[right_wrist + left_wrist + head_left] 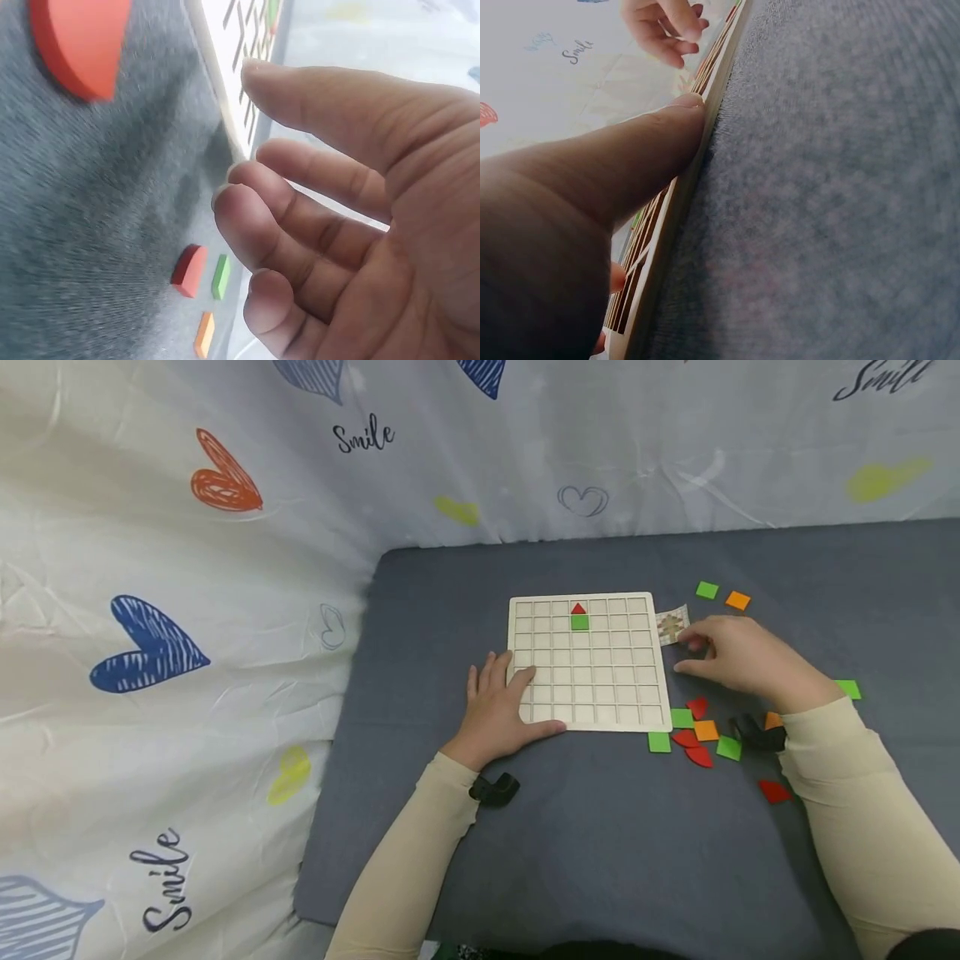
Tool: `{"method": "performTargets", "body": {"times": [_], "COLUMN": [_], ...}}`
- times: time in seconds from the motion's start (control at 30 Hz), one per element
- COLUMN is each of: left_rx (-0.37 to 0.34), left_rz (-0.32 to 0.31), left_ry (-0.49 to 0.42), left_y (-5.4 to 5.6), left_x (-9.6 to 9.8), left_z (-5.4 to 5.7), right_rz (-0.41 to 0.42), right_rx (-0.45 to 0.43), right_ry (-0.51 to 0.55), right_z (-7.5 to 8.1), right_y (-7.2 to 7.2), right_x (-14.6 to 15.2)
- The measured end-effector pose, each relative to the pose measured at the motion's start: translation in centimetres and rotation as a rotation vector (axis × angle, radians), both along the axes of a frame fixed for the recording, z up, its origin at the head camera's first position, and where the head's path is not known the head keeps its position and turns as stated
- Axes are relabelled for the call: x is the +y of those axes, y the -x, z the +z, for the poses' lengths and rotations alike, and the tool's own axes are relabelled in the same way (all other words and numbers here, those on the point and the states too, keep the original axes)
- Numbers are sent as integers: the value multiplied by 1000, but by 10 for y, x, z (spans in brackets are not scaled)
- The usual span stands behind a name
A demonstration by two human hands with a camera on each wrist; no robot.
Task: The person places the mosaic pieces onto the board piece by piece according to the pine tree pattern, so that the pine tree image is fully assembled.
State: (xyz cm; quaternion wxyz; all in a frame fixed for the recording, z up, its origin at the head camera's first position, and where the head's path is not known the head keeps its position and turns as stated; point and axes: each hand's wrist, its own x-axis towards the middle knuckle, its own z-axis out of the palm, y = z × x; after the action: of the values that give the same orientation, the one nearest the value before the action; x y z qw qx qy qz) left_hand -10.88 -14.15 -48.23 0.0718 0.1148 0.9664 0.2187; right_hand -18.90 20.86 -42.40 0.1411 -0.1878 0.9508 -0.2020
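Observation:
A cream grid board (592, 693) lies on the grey cloth. Two pieces sit in its upper cells: a red triangle (578, 609) and a green square (580, 622) just below it. My left hand (495, 714) rests on the board's near left corner with fingers spread, and the thumb (660, 139) lies along the near edge in the left wrist view. To the right of the board, my right hand (738, 660) hovers with loosely bent fingers and nothing between them. Its fingertips overlap a small patterned card (671, 625) at the board's right edge.
Near the board's lower right corner lie several loose pieces, among them a green square (659, 742), an orange square (706, 731) and a red rounded piece (699, 757). Another green piece (707, 590) and an orange piece (738, 601) lie farther back. A printed curtain (487, 460) hangs behind.

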Motion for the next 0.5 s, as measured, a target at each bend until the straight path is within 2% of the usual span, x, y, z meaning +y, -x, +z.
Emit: {"method": "performTargets", "body": {"times": [0.37, 0.5], "left_rx": [-3, -7], "left_rz": [1, -1], "left_ry": [0, -11], "left_y": [-1, -1], "left_x": [0, -1], "left_z": [0, 0], "right_rz": [6, 14], "right_rx": [-80, -51], "right_ry": [33, 33], "right_z": [-7, -12], "right_y": [-27, -39], "right_x": [5, 8]}}
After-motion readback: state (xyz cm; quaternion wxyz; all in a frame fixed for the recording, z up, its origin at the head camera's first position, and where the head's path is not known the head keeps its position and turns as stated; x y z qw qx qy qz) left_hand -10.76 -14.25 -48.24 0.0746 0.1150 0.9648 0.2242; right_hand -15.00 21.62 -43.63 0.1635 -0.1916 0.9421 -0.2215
